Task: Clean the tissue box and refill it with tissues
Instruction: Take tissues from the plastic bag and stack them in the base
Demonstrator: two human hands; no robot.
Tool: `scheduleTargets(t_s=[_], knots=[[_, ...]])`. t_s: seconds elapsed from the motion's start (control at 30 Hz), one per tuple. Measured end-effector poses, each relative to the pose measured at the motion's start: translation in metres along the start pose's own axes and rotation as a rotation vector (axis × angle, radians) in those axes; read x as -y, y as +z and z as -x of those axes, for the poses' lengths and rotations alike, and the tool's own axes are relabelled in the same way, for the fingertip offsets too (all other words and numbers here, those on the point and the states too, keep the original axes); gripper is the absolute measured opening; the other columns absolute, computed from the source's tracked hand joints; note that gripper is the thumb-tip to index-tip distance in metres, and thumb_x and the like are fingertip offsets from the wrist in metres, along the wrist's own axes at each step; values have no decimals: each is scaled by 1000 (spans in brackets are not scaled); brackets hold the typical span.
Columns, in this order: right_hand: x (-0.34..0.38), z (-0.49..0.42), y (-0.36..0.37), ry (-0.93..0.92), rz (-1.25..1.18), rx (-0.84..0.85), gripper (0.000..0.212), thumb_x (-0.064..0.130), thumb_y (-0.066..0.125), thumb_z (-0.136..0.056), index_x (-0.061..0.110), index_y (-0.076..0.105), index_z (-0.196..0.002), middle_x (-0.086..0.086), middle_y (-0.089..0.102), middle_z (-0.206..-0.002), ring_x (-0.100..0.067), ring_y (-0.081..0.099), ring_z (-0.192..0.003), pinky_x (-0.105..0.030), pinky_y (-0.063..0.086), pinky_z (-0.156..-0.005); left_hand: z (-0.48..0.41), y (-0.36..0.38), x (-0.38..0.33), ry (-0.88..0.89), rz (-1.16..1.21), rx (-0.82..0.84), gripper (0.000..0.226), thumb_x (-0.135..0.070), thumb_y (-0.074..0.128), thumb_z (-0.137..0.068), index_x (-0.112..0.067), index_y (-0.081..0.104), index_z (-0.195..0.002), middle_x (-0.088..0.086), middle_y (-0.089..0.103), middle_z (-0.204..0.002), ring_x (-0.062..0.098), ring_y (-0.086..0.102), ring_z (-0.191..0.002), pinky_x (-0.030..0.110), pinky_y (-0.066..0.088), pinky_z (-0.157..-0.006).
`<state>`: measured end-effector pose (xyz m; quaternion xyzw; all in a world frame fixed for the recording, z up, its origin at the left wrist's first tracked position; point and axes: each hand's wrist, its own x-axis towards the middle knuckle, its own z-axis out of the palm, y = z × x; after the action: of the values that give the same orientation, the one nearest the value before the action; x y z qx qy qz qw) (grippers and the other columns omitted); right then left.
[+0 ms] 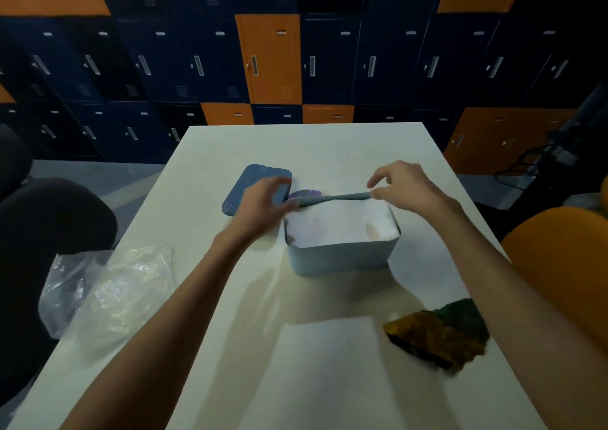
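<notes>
A light blue tissue box [342, 257] stands open in the middle of the white table [204, 265], filled with a white stack of tissues [339, 224]. Over its far rim a thin blue-grey inner frame [332, 198] is held edge-on by both hands. My left hand [263, 204] grips the frame's left end, and my right hand [401, 187] pinches its right end between thumb and fingers. The blue lid [248, 183] lies flat on the table behind my left hand. Another stack of white tissues [325, 364] lies near the front edge.
A crumpled clear plastic wrapper [108, 289] lies at the table's left edge. A yellow-and-green cloth [441, 334] sits at the front right. A purple round object [304, 194] shows behind the box. Dark chairs stand left, an orange chair [559, 258] right, lockers behind.
</notes>
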<state>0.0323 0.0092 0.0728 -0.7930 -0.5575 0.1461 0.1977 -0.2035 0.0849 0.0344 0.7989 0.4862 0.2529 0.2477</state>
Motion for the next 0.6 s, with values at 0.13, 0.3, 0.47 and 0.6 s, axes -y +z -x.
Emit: scheduleTargets(t_s=[0.13,0.3,0.47,0.6], knots=[[32,-6,2,-50,-98,-12,23,20,63,-91,17,67,-114,-9,56,-128,-16,52,-101,-28,42,-79,-10,-9,54,-434,268,-337,63,-25,68,-86,-6,39,-139,18,38,-140,30,45,-124,31,38,-96],[61,-18,17,-66,-135,65,23,23,62,-91,19,68,-114,-9,59,-118,-17,54,-94,-26,42,-72,-24,0,95,-952,857,-190,79,-42,77,-75,-1,41,-131,16,52,-118,28,59,-93,42,54,-79],[74,-27,30,-34,-166,56,22,24,62,-92,21,68,-113,-6,62,-114,-16,55,-92,-19,41,-61,-37,8,99,-942,1210,-200,43,-7,64,-89,2,45,-126,19,54,-117,33,58,-99,45,54,-82],[70,-30,35,-3,-227,20,23,26,62,-91,23,67,-113,-1,63,-108,-11,57,-87,-14,40,-57,-45,-8,98,-886,1284,-246,23,-10,59,-94,-3,50,-114,16,57,-110,26,59,-81,41,57,-71]])
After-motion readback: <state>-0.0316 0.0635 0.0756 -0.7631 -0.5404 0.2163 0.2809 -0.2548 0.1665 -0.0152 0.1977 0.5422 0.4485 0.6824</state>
